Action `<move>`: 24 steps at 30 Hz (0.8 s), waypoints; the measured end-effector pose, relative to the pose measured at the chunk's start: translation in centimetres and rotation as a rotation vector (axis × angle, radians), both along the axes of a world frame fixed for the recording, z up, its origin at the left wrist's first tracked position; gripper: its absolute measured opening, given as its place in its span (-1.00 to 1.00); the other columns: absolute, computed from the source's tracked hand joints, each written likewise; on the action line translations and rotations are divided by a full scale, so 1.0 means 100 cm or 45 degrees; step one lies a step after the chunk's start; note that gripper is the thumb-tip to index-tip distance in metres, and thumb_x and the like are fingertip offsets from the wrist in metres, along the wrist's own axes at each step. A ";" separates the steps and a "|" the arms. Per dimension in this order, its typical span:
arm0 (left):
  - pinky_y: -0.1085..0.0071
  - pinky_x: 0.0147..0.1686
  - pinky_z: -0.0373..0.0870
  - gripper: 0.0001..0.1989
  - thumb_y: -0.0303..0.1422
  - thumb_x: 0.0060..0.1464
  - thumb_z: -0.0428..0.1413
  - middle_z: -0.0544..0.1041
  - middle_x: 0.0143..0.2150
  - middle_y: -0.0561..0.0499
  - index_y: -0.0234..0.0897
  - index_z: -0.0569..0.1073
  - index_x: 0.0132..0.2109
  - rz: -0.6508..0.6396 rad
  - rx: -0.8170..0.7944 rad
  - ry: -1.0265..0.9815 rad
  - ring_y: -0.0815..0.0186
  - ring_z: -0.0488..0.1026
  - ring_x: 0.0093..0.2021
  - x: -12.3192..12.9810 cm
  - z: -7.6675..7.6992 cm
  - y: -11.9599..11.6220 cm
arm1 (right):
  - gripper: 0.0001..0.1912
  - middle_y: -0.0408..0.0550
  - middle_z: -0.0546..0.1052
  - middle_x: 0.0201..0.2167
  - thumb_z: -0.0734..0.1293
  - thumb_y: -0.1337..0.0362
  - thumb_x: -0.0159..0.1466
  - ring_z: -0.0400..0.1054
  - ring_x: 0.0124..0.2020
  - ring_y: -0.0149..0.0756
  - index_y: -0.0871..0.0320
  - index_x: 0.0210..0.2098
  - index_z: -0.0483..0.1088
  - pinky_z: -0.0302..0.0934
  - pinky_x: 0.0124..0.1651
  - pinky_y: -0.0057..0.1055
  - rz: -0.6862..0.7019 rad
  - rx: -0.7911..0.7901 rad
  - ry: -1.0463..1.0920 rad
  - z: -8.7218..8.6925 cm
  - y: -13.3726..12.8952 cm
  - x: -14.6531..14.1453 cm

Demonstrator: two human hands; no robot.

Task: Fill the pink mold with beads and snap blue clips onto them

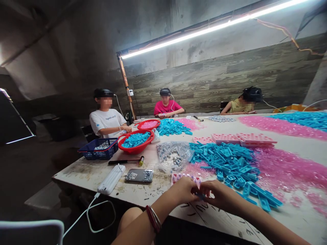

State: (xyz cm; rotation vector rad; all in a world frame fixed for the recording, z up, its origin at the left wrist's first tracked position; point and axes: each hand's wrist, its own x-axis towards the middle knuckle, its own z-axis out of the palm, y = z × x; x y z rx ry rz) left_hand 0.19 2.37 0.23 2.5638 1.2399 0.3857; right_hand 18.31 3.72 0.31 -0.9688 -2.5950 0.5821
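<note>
My left hand (185, 190) and my right hand (213, 193) meet over the near table edge, fingers closed together. Between their fingertips shows a small blue plastic piece (201, 196), mostly hidden by the fingers. Just behind my hands lies a pink tray (176, 177) with small pieces in its holes, partly covered by my left hand. To the right of it spreads a heap of blue plastic pieces (226, 160), long and trough-shaped. Clear pink plastic bits (286, 170) are scattered beyond that heap.
A clear bag of small grey parts (175, 156), a phone (139, 175), a white power bank (111, 179) with a cable, and a hammer (127, 161) lie leftward. Farther off are a blue basket (112, 148), a red basin (134, 149), and stacked pink trays (255, 139). Several people sit around the table.
</note>
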 end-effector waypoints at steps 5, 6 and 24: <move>0.57 -0.54 0.08 -0.86 -0.36 -0.10 0.20 0.47 -0.49 0.06 -0.35 0.52 -0.36 -0.023 -0.022 -0.021 0.46 0.29 -0.52 0.000 -0.004 0.002 | -0.92 -0.06 0.52 -0.45 0.27 0.32 0.12 0.38 -0.44 -0.32 0.16 -0.40 0.41 0.18 -0.39 -0.47 0.011 -0.007 -0.008 0.001 0.000 0.000; 0.57 -0.54 0.08 -0.86 -0.37 -0.10 0.20 0.47 -0.49 0.06 -0.35 0.53 -0.35 -0.023 -0.022 -0.028 0.46 0.30 -0.51 0.000 -0.004 0.002 | -0.92 -0.06 0.52 -0.45 0.27 0.32 0.12 0.38 -0.45 -0.33 0.16 -0.41 0.41 0.18 -0.39 -0.47 0.008 -0.001 -0.006 0.001 -0.001 0.000; 0.56 -0.51 0.11 -0.87 -0.38 -0.08 0.17 0.47 -0.46 0.05 -0.34 0.52 -0.33 -0.052 -0.017 -0.035 0.44 0.31 -0.49 -0.002 -0.005 0.002 | -0.88 -0.08 0.52 -0.46 0.23 0.35 0.12 0.36 -0.46 -0.33 0.15 -0.37 0.40 0.19 -0.37 -0.46 -0.008 0.015 -0.011 0.001 -0.003 -0.001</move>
